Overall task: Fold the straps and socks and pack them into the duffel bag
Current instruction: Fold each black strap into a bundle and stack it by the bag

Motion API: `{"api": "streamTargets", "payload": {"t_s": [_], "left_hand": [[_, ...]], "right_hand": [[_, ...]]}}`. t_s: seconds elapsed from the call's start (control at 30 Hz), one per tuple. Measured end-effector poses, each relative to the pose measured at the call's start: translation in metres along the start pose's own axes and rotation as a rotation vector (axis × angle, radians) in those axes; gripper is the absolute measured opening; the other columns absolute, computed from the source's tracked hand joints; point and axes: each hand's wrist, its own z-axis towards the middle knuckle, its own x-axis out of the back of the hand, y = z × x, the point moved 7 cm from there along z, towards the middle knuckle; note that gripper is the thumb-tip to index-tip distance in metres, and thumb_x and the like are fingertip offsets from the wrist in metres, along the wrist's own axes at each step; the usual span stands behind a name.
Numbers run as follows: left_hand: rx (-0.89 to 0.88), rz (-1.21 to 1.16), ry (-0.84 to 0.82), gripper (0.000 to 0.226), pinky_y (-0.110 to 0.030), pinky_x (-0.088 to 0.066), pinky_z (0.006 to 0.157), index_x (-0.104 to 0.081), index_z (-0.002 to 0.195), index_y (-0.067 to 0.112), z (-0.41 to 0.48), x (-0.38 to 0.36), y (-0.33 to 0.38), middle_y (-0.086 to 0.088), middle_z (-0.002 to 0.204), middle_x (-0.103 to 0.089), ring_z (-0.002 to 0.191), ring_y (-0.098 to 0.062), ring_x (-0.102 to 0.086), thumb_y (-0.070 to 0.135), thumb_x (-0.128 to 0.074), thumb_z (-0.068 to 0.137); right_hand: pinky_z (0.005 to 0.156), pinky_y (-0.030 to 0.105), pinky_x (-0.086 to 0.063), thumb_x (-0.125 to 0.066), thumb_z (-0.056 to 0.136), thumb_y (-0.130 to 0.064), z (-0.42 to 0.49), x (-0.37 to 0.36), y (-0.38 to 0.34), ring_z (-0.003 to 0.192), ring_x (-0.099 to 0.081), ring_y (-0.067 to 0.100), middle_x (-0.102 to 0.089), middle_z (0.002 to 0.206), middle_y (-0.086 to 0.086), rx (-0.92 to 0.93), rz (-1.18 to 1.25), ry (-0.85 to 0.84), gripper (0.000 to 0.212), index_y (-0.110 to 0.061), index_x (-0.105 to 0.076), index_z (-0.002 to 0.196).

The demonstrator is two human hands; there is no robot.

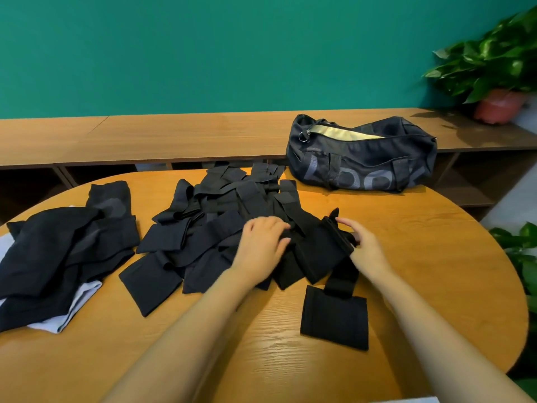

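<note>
Packing has, by my judgement, barely started: the duffel bag sits at the far right edge of the table, unzipped with its pale lining showing. Nothing can be seen inside it, though most of its inside is hidden. One heap of straps covers the middle of the table, loose and overlapping, none plainly folded into a tidy stack. One pile of socks lies at the left edge, dark pieces over something pale, equally unsorted. The right hand grips the doubled-over end of one strap, thumb and fingers closed round it, while that strap's wide pad trails flat toward the near edge, apart from the heap. This looks like the first fold in progress. The left hand rests on the right side of the heap with bent fingers; blur keeps me from telling whether it pinches anything. Counted: one bag, two hands and one strap singled out. The heap overlaps too much for a sure count, though several wide pads show, and the socks cannot be counted either. Nearly all folding and all packing appear to remain.
</note>
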Motion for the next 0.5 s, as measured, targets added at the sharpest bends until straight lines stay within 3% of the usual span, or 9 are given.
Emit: {"api": "streamTargets", "payload": {"t_s": [0.07,0.2,0.27,0.3,0.37,0.43,0.5], "left_hand": [[0.049,-0.191,-0.093,0.035,-0.034,-0.027,0.110,-0.054,0.132,0.023,0.003,-0.019,0.013,0.007,0.131,-0.056,0.124,-0.013,-0.046,0.035,-0.047,0.100],[0.289,-0.677,-0.170,0.044,-0.039,-0.039,0.106,-0.052,0.136,0.022,0.008,-0.031,0.015,0.003,0.130,-0.059,0.121,-0.013,-0.051,0.044,-0.043,0.100],[0.400,-0.883,-0.195,0.054,-0.028,-0.045,0.097,-0.055,0.131,0.020,0.011,-0.027,0.017,0.005,0.122,-0.061,0.110,-0.010,-0.056,0.058,-0.050,0.093],[0.427,-0.912,-0.195,0.052,-0.021,-0.048,0.087,-0.058,0.121,0.016,0.014,-0.023,0.018,0.004,0.113,-0.063,0.101,-0.010,-0.059,0.058,-0.056,0.090],[0.460,-0.911,-0.169,0.046,-0.025,-0.052,0.074,-0.058,0.103,0.010,0.018,-0.014,0.014,-0.003,0.098,-0.066,0.089,-0.016,-0.065,0.050,-0.069,0.084],[0.524,-0.953,-0.148,0.040,-0.031,-0.057,0.079,-0.061,0.108,0.015,0.017,-0.008,0.002,-0.004,0.098,-0.069,0.093,-0.018,-0.067,0.037,-0.078,0.079],[0.589,-0.959,-0.144,0.053,-0.034,-0.056,0.087,-0.057,0.123,0.021,0.014,-0.003,-0.015,-0.004,0.101,-0.070,0.098,-0.018,-0.066,0.027,-0.082,0.077]], "right_hand": [[0.084,0.022,-0.047,-0.057,0.092,0.004,-0.002,-0.006,0.002,0.114,-0.054,0.014,-0.062,0.120,-0.004,-0.014,0.018,-0.039,0.048,-0.031,-0.057,0.125],[0.094,0.023,-0.047,-0.059,0.090,0.003,-0.005,-0.014,-0.013,0.110,-0.056,0.006,-0.064,0.115,-0.009,0.055,0.102,-0.036,0.040,-0.024,-0.061,0.120],[0.087,0.011,-0.045,-0.056,0.090,0.005,-0.008,-0.020,-0.026,0.106,-0.056,-0.004,-0.062,0.109,-0.017,0.104,0.131,-0.031,0.044,-0.031,-0.061,0.114],[0.084,0.008,-0.045,-0.055,0.090,0.007,-0.010,-0.025,-0.033,0.104,-0.056,-0.008,-0.062,0.109,-0.019,0.130,0.147,-0.040,0.046,-0.033,-0.062,0.112],[0.088,0.010,-0.046,-0.054,0.091,0.008,-0.011,-0.035,-0.047,0.106,-0.056,-0.010,-0.063,0.113,-0.017,0.181,0.183,-0.071,0.047,-0.029,-0.067,0.116],[0.089,0.004,-0.040,-0.054,0.092,0.007,-0.011,-0.041,-0.057,0.106,-0.050,-0.020,-0.059,0.116,-0.020,0.212,0.206,-0.071,0.045,-0.023,-0.066,0.123],[0.089,-0.003,-0.032,-0.056,0.095,-0.003,-0.009,-0.041,-0.061,0.106,-0.041,-0.030,-0.052,0.120,-0.026,0.210,0.212,-0.045,0.039,-0.025,-0.063,0.126]]}}
